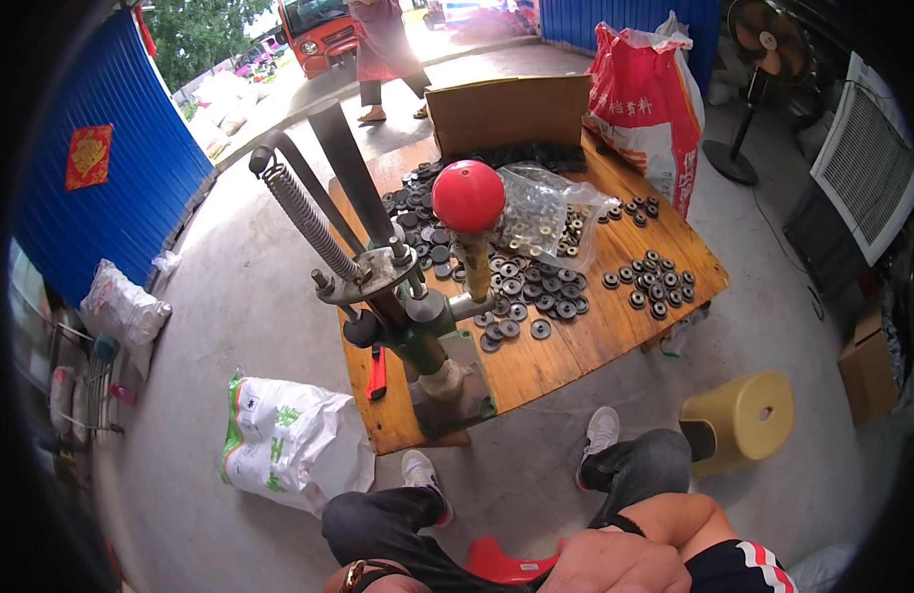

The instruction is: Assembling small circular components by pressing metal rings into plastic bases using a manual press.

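Note:
My right hand is low in front of me over my lap, its back showing and its fingers hidden. At the lower edge, my left hand is mostly cut off, with a bracelet beside it. Neither hand touches anything on the wooden table. A green hand lever press with a red ball knob and a coil spring stands at the table's near left corner. Beyond it lie many small black wheels, some with metal centres. A clear plastic bag holds more small parts.
A red utility knife lies left of the press. Around the table are a white sack, a yellow stool, a red and white sack and a standing fan. An open cardboard box sits at the back; a person is beyond.

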`<state>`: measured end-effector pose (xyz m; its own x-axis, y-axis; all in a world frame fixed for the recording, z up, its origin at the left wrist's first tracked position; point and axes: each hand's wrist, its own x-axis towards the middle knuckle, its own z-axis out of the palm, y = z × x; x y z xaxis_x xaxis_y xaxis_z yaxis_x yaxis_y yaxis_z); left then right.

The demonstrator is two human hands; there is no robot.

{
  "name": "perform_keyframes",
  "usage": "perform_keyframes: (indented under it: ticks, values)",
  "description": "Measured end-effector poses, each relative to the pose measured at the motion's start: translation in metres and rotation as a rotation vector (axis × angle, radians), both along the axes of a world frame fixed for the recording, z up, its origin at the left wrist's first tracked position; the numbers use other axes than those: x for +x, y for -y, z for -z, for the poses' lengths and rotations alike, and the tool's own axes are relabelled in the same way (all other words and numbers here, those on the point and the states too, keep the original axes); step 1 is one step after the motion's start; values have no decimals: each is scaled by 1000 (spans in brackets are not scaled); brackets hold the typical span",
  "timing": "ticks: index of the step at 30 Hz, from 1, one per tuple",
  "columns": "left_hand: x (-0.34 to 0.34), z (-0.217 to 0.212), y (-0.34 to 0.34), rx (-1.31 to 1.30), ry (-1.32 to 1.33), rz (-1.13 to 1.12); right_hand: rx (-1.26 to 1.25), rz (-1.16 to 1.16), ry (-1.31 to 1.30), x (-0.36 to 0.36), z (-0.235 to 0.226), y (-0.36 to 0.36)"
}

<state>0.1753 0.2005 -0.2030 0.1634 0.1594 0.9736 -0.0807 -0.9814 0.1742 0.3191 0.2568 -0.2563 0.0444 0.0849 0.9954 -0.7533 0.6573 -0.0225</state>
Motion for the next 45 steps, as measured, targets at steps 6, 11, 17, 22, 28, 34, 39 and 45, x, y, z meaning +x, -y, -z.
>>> perform_keyframes:
  ticks: [6, 11, 17, 22, 28, 34, 39, 45]
  values:
    - [0, 3, -3, 49, 55, -2, -186, -74, 193, 23, -9, 18]
    - [-1, 5, -5, 49, 83, 17, -203, -95, 203, 22, -11, 14]
    - [-2, 0, -6, 64, 61, 0, -142, -83, 168, 20, -13, 13]
    - [-27, 11, -12, -396, -73, -245, -236, 382, 476, 31, -14, -11]
    - [-37, 26, -43, -615, -105, -178, -402, 564, 563, 30, -4, -29]
    - [-35, 27, -46, -653, -73, -202, -484, 477, 628, 30, -5, -30]
    - [-35, 24, -40, -714, -123, -284, -450, 555, 682, 27, -5, -27]
    - [-45, 19, -45, -683, -257, -282, -484, 532, 664, 29, -3, -28]
